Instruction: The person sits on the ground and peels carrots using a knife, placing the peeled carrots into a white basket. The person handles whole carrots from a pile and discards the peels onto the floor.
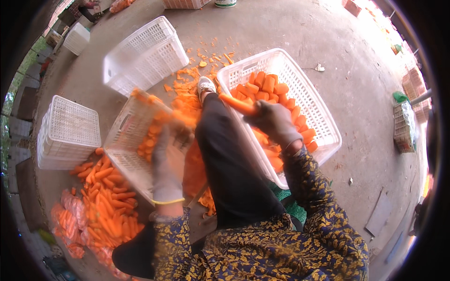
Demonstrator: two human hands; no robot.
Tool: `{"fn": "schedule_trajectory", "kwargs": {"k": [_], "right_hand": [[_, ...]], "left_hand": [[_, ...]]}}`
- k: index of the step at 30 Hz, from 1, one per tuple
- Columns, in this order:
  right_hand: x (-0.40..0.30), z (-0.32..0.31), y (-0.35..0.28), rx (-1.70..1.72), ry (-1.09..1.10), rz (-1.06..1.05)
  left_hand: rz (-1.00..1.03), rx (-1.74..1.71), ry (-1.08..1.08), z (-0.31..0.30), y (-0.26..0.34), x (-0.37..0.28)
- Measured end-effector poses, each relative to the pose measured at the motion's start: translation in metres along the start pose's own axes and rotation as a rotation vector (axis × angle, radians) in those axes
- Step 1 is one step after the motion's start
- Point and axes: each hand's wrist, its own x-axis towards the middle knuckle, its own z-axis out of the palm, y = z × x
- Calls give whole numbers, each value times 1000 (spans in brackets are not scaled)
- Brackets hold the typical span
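Gloved in grey, my right hand (pixel 274 121) is closed round the near end of a long orange carrot (pixel 236 104), over the left rim of a white plastic crate (pixel 309 95) of peeled carrot pieces (pixel 269 84). My left hand (pixel 172 137), also gloved, is blurred above a tilted crate (pixel 121 154) with carrot pieces (pixel 147 140) in it. Orange blur hides whether its fingers hold anything. Carrot peelings (pixel 186 95) lie on the floor around my shoe (pixel 206 86). A heap of whole carrots (pixel 109 203) lies at the lower left.
Stacked white crates (pixel 72 123) stand at the left, with another large white crate (pixel 147 56) behind the tilted one. Bagged carrots (pixel 68 217) lie beside the heap. A crate with plastic wrap (pixel 404 126) stands far right. Part of a person (pixel 88 8) shows at the far upper left.
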Motion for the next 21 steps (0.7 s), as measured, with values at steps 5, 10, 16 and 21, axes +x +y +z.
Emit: {"fn": "schedule_trajectory", "kwargs": {"k": [5,10,16,21], "right_hand": [[47,7,164,-335,-172,345],[102,45,226,-545,-332,234],[168,62,226,-531,-580,19],[181,80,196,-407,-589,183]], "left_hand": [[-17,28,419,-104,9,-21],[52,96,699,-186,19,-72],[44,98,780,-197,20,-89],[31,-15,885,-197,1,-92]]}}
